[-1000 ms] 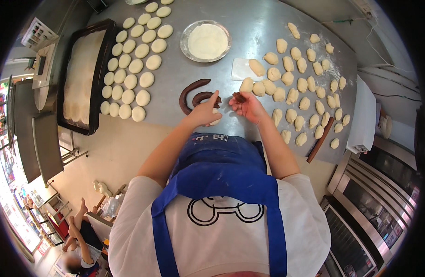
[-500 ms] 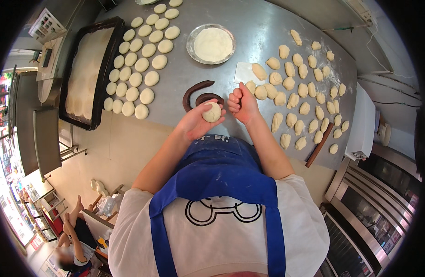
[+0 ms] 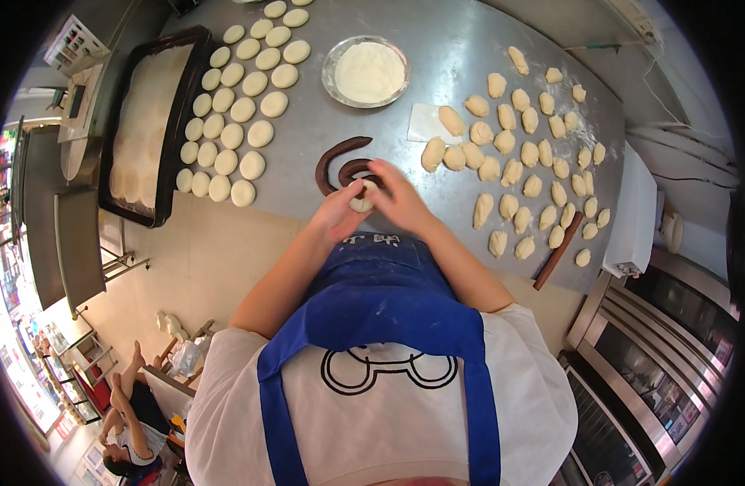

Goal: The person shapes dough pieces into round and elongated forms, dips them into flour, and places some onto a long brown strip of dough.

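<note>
My left hand (image 3: 338, 215) cups a small round piece of pale dough (image 3: 361, 204) just in front of my apron, at the near edge of the table. Against the dough's right side, my right hand (image 3: 402, 199) is closed in, its fingers curled over it and slightly blurred. A bit of dark brown shows at the top of the dough between the hands. Right behind my fingers lies a curled rope of dark brown paste (image 3: 334, 162) on the metal table. The inner end of its coil is partly covered by my hands.
Rows of smooth dough rounds (image 3: 252, 165) and a black-rimmed baking tray (image 3: 196, 61) are at the left. Beyond my hands stands a metal bowl of flour (image 3: 371, 74). A white scraper (image 3: 421, 121), several rough dough pieces (image 3: 514, 175) and a brown rolling pin (image 3: 560, 251) lie right.
My right hand has come left from its raised fist and closed in against the dough in my left hand. The dough has shifted slightly and is more covered by fingers.
</note>
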### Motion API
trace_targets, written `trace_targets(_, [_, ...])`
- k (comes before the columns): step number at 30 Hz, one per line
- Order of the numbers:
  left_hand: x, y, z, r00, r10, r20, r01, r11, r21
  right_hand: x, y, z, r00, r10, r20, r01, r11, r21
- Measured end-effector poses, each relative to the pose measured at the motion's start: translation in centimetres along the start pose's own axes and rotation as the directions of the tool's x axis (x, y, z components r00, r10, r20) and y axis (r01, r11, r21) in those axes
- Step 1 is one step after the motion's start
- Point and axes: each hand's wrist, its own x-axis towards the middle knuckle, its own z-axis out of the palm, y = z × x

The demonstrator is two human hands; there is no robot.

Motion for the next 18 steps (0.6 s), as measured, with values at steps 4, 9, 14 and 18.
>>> trace_targets(4, [0.1,0.6,-1.6,0.982,-0.011,-0.186,0.013,1.000,0.008,0.5,4.2,-2.3,0.982,0.188,0.006,-0.160,0.852,-0.498])
trace_targets(9, [2.3,2.0,-0.4,0.997,-0.002,-0.071,-0.008,0.990,-0.141,3.2,4.7,-0.9,0.941,0.337,-0.026,-0.315,0.846,-0.430])
trace_targets(14, [5.6,2.5,-0.4,0.998,0.043,-0.052,-0.049,0.991,-0.125,4.9,5.9,-0.6,0.973,0.209,-0.099,-0.230,0.925,-0.302])
trace_targets(18, [7.8,1.6,-2.2,0.992,0.029,-0.120,-0.036,0.998,-0.053,4.1,6.7,-0.3,0.961,0.231,-0.151,-0.263,0.932,-0.248])
